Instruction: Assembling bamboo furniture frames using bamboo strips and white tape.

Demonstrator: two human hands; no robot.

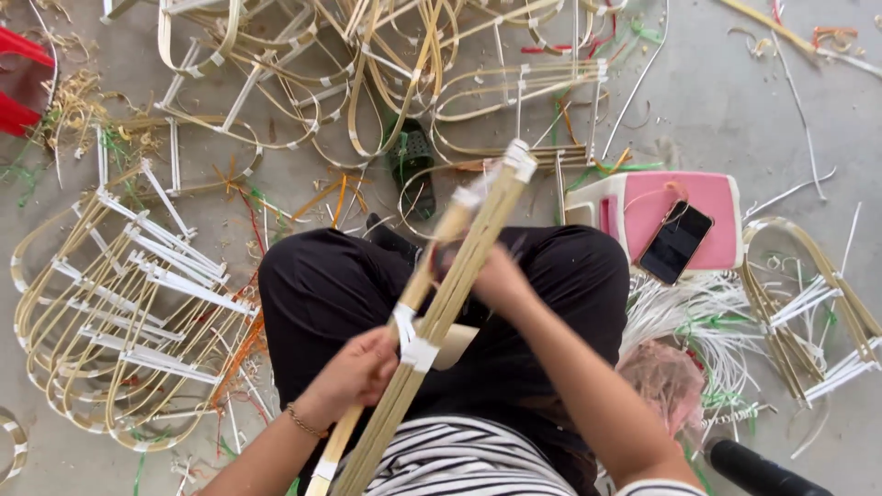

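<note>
Stack of finished bent-cane frames (129, 312) at far left on concrete floor (717, 101), well apart from work. Left hand (354, 372) clenched around lower part of cane frame (450, 303), fingers beside white tape binding (412, 342). Frame held tilted across lap, upper end (516, 161) pointing away, over knees. Right hand (487, 276) grasping frame higher up; fingertips hidden behind strips. Advisable: strips kept flush, binding pulled tight, grip kept close to joint. Pink stool (712, 202) with dark phone (675, 241) at right, clear of swing.
</note>
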